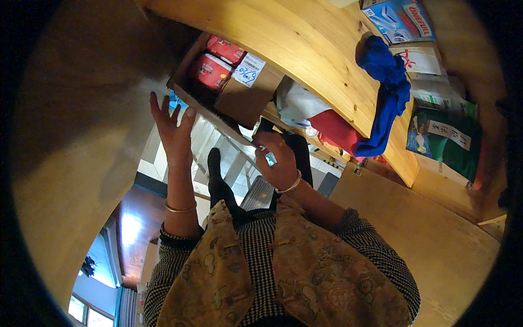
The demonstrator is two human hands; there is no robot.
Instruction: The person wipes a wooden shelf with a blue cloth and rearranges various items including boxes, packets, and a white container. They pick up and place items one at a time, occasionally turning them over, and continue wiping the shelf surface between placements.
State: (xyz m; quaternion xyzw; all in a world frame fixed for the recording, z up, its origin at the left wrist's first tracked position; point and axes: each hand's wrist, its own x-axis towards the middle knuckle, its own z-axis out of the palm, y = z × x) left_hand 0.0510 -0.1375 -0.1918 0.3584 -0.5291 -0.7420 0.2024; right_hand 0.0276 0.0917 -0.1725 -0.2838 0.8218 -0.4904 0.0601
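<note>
My left hand (175,131) is raised with its fingers spread, beside the wooden panel (94,135) on the left. It holds nothing. Fingers curled, my right hand (278,159) is at the near end of the thin edge of a board or box side (216,118); whether it grips that edge is hard to tell. Just beyond sits an open cardboard box (247,100) in a wooden cabinet compartment. Red plastic-wrapped packs (210,71) lie in or beside the box, near a white label (248,69) bearing a barcode and blue handwriting.
Blue cloth (386,94) hangs over the pine shelf edge (318,53). Red fabric (337,126) and whitish fabric (302,100) lie beneath. A blue carton (398,20) and green bag (453,143) stand above. A hinged door (408,229) extends right; a ribbed step (258,192) is below.
</note>
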